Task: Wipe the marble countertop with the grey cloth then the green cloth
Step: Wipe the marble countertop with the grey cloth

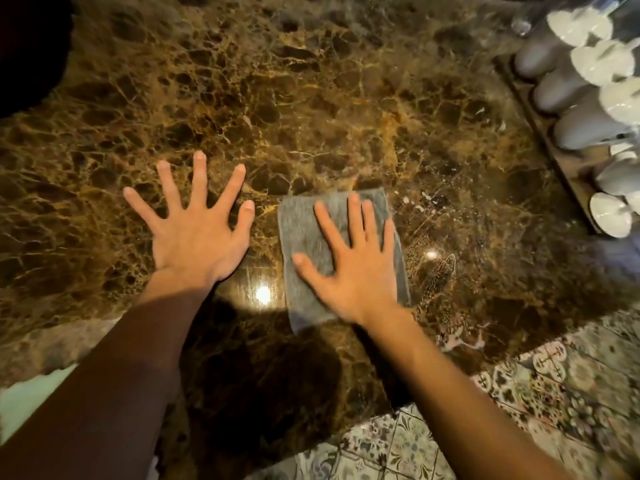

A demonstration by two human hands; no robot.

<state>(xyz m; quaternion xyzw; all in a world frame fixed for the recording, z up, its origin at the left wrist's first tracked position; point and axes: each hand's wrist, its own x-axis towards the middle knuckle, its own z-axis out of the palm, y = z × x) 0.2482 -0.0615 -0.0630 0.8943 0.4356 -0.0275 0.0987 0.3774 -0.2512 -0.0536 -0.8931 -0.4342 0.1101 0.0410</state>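
Left hand (197,233): forearm reaches forward from the near edge, palm down, flat on the brown, gold-veined polished marble counter (311,98). All five fingers spread wide and straight. Grip fully open; holds nothing, touches only bare stone.

Right hand (349,265): forearm comes in from the lower right, palm down, pressed flat on a grey rectangular cloth (301,230). Fingers extended and slightly apart, thumb splayed to the left. Grip open, not curled round the fabric; the cloth is pinned under the palm and fingers rather than pinched.

Grey cloth: lies flat on the counter, just beside the left hand's thumb, not touching it. Its far corners and left margin show beyond the hand; its near edge trails past the wrist.

Counter surface: a bright lamp reflection (263,294) sits between the two wrists. Pale specks and smears lie to the right of the cloth.

Right margin: a long wooden tray (530,109) carrying a row of upturned white cups (581,128), well apart from the cloth.

Near right: patterned floor tiles (519,393) below the counter's edge.

Far left corner: a dark rounded shape, not identifiable.
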